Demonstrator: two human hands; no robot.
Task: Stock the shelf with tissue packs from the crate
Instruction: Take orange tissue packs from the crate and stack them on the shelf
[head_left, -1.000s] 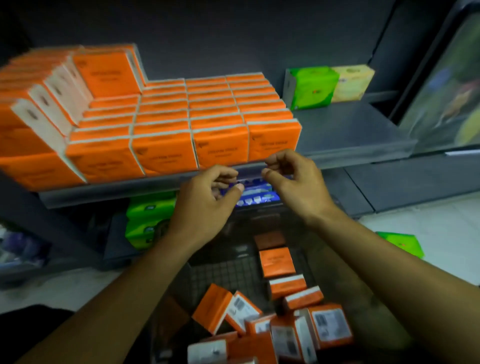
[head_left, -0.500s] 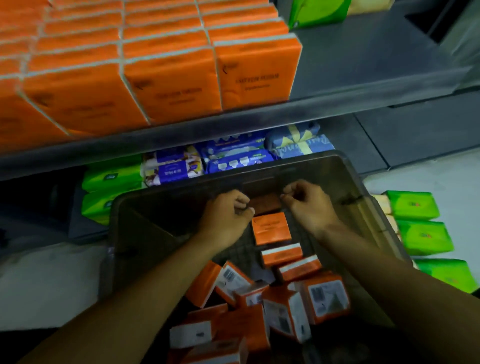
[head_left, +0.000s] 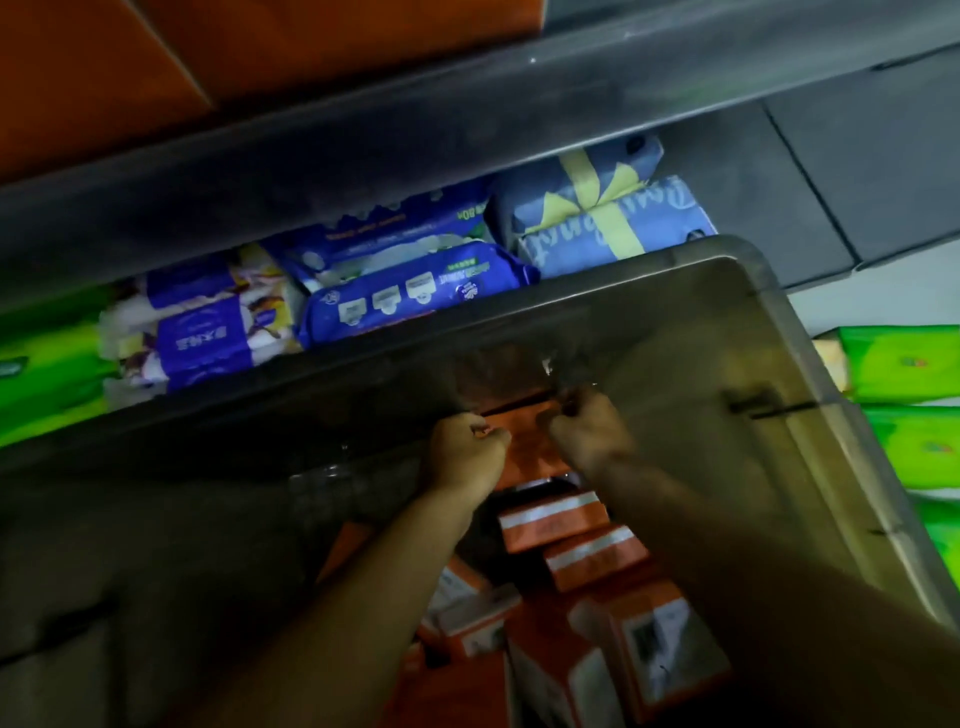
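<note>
Inside the grey translucent crate (head_left: 769, 332), at its far end, an orange tissue pack (head_left: 530, 449) lies between my two hands. My left hand (head_left: 467, 460) curls its fingers on the pack's left edge. On the right edge my right hand (head_left: 589, 436) does the same. Several more orange packs (head_left: 553, 519) lie loose nearer me in the crate, some showing white barcode sides (head_left: 660, 649). Rows of orange packs (head_left: 104, 67) fill the shelf at the top left, above the grey shelf edge (head_left: 467, 119).
Under the shelf edge lie blue wipe packs (head_left: 415, 291), a blue pack with a yellow ribbon print (head_left: 602, 218) and green packs (head_left: 41, 364). More green packs (head_left: 904, 364) lie on the pale floor right of the crate.
My view has dropped from the shelf down into the crate. Both hands have gone from the shelf edge to the crate's far end and closed on an orange pack.
</note>
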